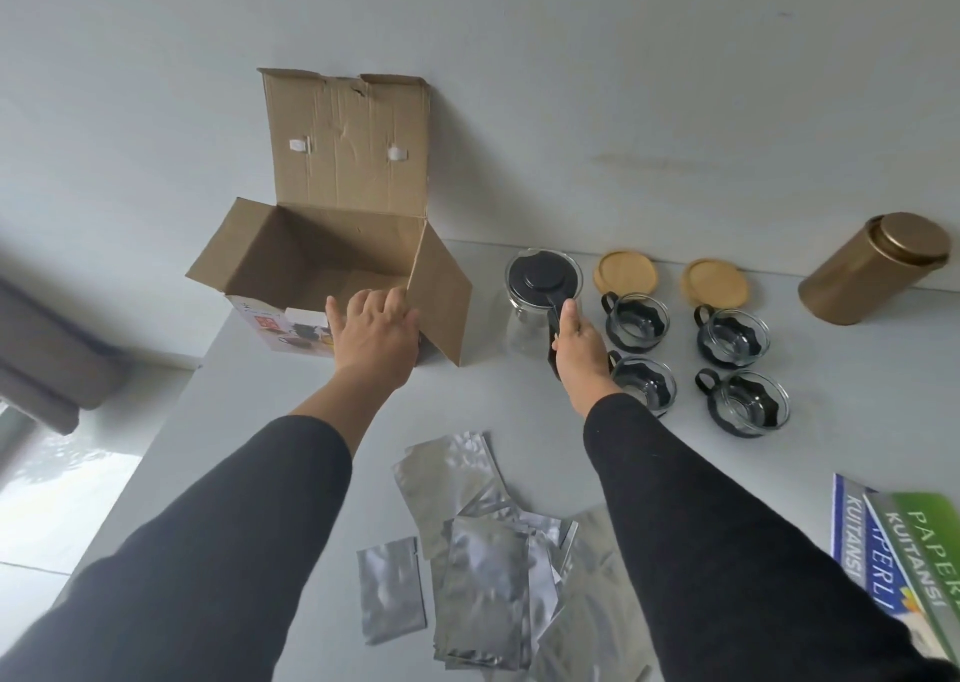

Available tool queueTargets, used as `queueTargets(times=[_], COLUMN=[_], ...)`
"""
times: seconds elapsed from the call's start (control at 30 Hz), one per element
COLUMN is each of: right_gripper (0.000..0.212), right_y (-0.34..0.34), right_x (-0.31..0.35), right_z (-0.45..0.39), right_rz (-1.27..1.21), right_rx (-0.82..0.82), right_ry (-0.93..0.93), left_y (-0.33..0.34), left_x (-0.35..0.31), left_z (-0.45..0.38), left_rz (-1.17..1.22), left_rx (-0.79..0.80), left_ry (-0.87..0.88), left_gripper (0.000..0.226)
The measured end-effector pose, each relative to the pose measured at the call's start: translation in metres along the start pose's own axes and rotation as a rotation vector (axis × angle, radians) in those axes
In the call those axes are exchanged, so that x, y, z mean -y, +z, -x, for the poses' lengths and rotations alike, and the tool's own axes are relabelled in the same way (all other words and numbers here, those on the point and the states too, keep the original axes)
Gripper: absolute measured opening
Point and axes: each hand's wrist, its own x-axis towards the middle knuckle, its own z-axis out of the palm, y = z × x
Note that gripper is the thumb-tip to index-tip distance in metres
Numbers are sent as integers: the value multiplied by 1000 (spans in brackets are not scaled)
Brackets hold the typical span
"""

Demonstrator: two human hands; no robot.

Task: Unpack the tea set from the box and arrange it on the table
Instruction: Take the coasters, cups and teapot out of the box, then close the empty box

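Note:
An open cardboard box (pixel 311 260) stands at the table's far left, its lid flap up against the wall. My left hand (pixel 375 335) rests on the box's front right corner, fingers over the rim. A glass teapot (pixel 540 296) with a black lid stands on the table to the right of the box. My right hand (pixel 582 354) grips its black handle. Several glass cups in black holders sit to the right of the teapot, such as one (pixel 636 320) close to my hand and one (pixel 753 403) nearer me. Two round wooden lids (pixel 626 271) lie behind the cups.
A gold cylindrical tin (pixel 878 268) stands at the far right by the wall. Several silver foil pouches (pixel 483 536) lie scattered near me in the middle of the white table (pixel 270 421). Receipt booklets (pixel 904 541) lie at the right edge. The table's left edge drops to the floor.

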Motion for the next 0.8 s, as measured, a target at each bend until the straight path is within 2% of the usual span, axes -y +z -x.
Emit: queueTargets(times=[0.1, 0.2, 0.27, 0.3, 0.37, 0.47, 0.53, 0.63, 0.7, 0.8], right_gripper=[56, 53, 57, 57, 53, 45, 52, 65, 69, 71], right_y=[-4, -11, -8, -3, 10, 41, 63, 92, 104, 123], right_x=[5, 16, 27, 33, 45, 57, 63, 76, 83, 90], right_z=[1, 13, 25, 31, 45, 67, 74, 83, 88, 87], right_rz=[113, 267, 225, 186, 132, 123, 80, 107, 173, 142], right_rx=[-114, -438, -590, -611, -557, -333, -105, 188, 224, 183], right_ry=[-16, -135, -257, -333, -430, -437, -280, 28, 112, 203], left_y=[-5, -19, -27, -30, -35, -39, -44, -51, -51, -44], left_x=[2, 5, 9, 12, 23, 48, 64, 89, 107, 129], left_z=[-3, -5, -6, -6, -6, -7, -8, -13, -18, -29], left_rz=[-31, -47, -21, 5, 88, 136, 173, 350, 419, 521], left_rx=[35, 66, -19, -78, -166, -227, -241, -175, -106, -50], left_ry=[21, 85, 93, 61, -65, -262, -456, -776, -864, -808], left_gripper=[42, 38, 35, 36, 36, 32, 37, 60, 73, 74])
